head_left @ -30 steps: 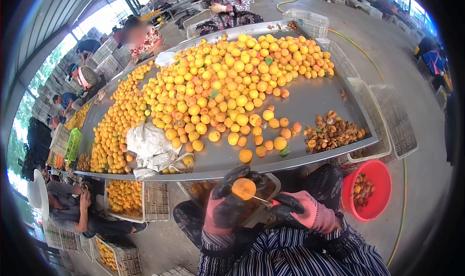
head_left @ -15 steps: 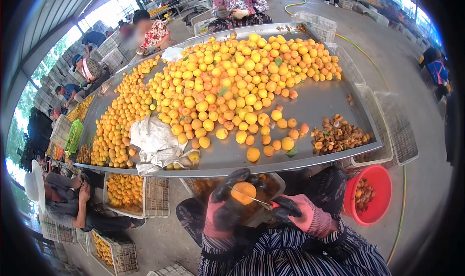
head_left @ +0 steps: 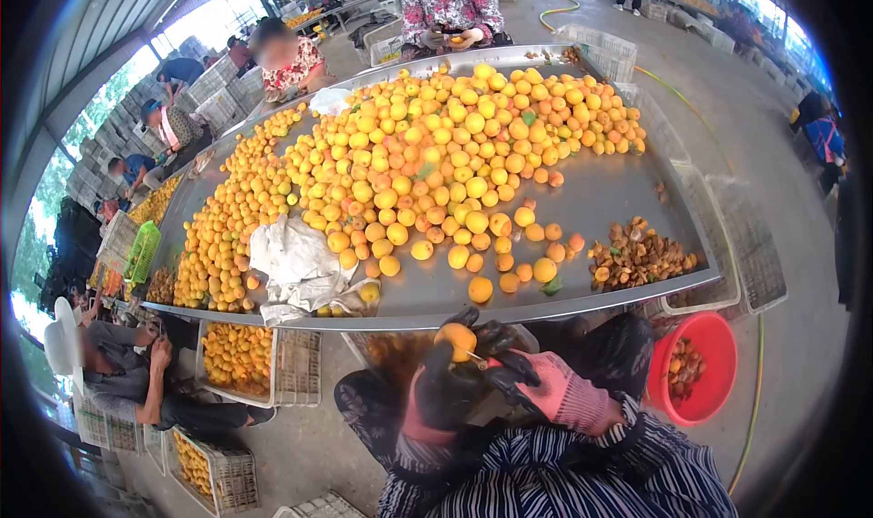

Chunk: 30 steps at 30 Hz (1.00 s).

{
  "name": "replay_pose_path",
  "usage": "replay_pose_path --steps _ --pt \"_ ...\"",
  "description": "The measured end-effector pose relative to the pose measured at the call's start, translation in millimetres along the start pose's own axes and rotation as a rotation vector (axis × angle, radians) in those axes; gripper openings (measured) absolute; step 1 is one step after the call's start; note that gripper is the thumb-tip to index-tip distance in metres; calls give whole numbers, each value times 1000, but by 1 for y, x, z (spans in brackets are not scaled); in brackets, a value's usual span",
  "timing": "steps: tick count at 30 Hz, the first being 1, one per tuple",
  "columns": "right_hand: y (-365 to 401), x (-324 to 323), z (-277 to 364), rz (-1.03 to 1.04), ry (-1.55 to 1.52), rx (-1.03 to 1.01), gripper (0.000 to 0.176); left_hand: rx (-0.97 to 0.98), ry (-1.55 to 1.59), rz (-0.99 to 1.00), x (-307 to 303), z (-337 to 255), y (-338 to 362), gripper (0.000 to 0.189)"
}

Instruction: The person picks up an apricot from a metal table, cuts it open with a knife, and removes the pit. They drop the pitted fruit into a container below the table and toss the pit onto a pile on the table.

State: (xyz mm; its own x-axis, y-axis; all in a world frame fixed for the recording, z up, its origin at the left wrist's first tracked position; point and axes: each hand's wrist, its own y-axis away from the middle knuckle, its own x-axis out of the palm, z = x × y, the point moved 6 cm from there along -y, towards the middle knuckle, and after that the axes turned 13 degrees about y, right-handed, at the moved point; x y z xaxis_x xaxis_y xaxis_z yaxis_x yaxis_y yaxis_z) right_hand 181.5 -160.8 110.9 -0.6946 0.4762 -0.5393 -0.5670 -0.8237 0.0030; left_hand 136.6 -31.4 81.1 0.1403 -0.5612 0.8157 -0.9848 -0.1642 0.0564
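Observation:
My left hand (head_left: 446, 377), in a black and pink glove, grips one orange apricot (head_left: 456, 337) just below the near rim of a big metal sorting table (head_left: 600, 195). My right hand (head_left: 536, 383), gloved the same way, pinches a thin metal tool (head_left: 476, 359) whose tip touches the fruit. A large heap of apricots (head_left: 427, 154) covers the table. A pile of brown pits and scraps (head_left: 641, 256) lies at its right near corner.
A red bucket (head_left: 696, 365) with pits stands at my right. White crates (head_left: 241, 363) of fruit sit under the table. A crumpled white cloth (head_left: 296, 268) lies on the table. Other people sit round the far and left sides.
My right hand has moved in close against the left one and the tool now meets the apricot. The fruit has turned in my left fingers. The view shifted slightly.

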Motion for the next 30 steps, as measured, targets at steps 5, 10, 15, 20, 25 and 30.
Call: replay_pose_path --steps 5,10,15,20,25,30 --pt "2 8 -24 -23 -48 78 33 -129 414 -60 -32 23 -4 56" --pt "0 5 -17 -65 107 104 33 -36 321 -102 -17 0 -9 47" --pt "0 20 -11 -84 105 15 32 68 623 -50 -6 -10 -14 55" --pt "0 28 -32 0 130 109 43 153 493 -148 -17 -7 -17 57" --pt "-4 42 -47 -141 227 68 38 237 493 102 -10 -14 -12 55" --pt "-9 26 -46 -140 72 48 34 95 433 -47 -23 1 -13 63"
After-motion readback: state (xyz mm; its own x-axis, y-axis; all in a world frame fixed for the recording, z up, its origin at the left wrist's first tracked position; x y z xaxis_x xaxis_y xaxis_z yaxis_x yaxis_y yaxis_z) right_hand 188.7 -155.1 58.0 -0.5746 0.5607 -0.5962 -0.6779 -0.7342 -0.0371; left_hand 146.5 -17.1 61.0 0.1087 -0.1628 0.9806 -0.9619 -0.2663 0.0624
